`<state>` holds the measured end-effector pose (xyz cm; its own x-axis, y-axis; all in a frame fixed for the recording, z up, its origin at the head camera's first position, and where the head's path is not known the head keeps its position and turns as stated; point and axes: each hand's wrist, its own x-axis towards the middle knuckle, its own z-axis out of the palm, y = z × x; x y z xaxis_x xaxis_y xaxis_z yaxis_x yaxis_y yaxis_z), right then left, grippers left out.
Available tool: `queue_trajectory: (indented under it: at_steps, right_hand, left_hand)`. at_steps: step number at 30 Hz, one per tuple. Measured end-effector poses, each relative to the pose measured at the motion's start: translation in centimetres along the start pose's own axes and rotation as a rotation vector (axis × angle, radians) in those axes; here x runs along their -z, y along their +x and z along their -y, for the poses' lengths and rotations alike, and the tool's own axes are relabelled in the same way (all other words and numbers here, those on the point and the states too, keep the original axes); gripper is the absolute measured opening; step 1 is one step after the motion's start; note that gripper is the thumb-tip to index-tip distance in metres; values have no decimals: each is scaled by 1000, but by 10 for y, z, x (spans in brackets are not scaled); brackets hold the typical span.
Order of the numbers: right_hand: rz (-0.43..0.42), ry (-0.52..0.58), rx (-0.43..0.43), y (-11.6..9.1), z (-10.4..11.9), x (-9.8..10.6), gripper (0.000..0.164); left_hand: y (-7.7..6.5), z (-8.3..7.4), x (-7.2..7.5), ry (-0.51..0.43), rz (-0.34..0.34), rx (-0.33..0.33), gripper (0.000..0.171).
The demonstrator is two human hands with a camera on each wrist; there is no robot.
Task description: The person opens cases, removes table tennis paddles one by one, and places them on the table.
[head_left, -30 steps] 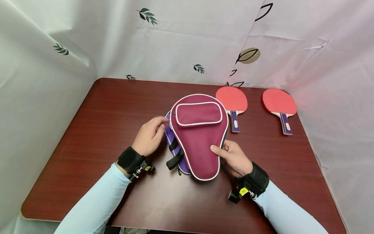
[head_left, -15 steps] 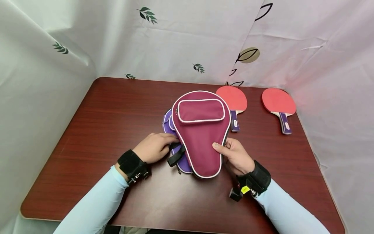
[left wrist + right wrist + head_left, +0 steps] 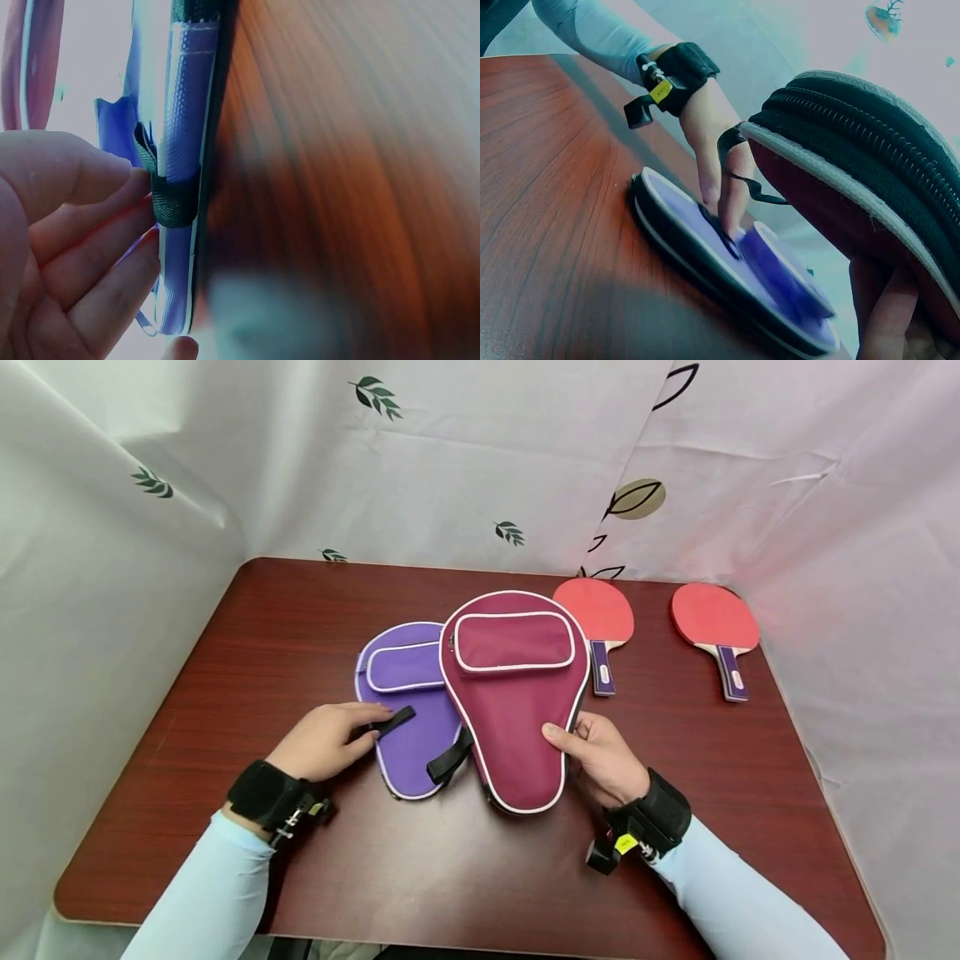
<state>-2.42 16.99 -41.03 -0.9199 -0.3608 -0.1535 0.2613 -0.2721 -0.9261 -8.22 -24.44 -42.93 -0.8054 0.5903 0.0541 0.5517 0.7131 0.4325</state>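
My right hand [image 3: 603, 758] grips the edge of a maroon table tennis paddle case [image 3: 517, 727] with white piping, thumb on top, fingers underneath. In the right wrist view the maroon case's black zipper side [image 3: 847, 124] faces the camera, held above the table. My left hand [image 3: 326, 739] pinches the black strap [image 3: 174, 201] at the left edge of a purple paddle case [image 3: 412, 735]. The purple case lies low at the table, its right part hidden under the maroon one in the head view. Its front pocket [image 3: 405, 668] bulges out.
Two red table tennis paddles, one left [image 3: 596, 610] and one right [image 3: 715, 617], lie at the back right of the brown wooden table [image 3: 225, 693]. White cloth [image 3: 450, 460] with leaf prints hangs behind the table and along its sides.
My left hand moved down the purple case to its strap, then drew the case leftward from beneath the maroon one. My right hand and the maroon case have shifted only slightly.
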Motion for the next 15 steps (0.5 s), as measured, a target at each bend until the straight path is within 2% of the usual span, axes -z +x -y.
queue_trajectory:
  at_steps: [5,15]
  right_hand:
    - [-4,1,-3,2,-2,-1,16]
    - [-13,12,-18,5,-7,-4,16]
  left_hand:
    - [-30,17,12,-14,-37,102,35]
    - [-84,52,33,-12,-128,236,31]
